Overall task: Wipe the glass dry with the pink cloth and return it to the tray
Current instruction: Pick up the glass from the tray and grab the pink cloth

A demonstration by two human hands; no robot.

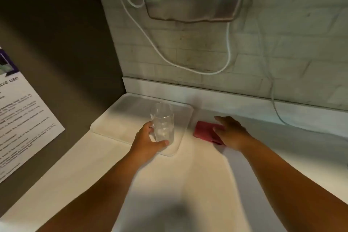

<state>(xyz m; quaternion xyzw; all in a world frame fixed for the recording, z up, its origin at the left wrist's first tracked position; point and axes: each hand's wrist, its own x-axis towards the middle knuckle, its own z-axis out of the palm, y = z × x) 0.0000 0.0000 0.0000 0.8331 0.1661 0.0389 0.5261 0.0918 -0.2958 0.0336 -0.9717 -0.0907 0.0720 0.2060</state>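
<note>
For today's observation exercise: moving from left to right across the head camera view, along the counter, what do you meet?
Printed notice → white tray → left hand gripping the glass → pink cloth → right hand resting on the cloth → white cable.

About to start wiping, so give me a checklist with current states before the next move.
1. Left hand grips the glass: ok, fingers wrapped round its lower part.
2. Glass upright over the tray: ok.
3. Right hand on the pink cloth: ok, resting on it.
4. Cloth grasped: not ok, fingers lie flat and open.
5. Glass wet or dry: cannot tell.
6. Glass lifted off the tray: cannot tell.
</note>
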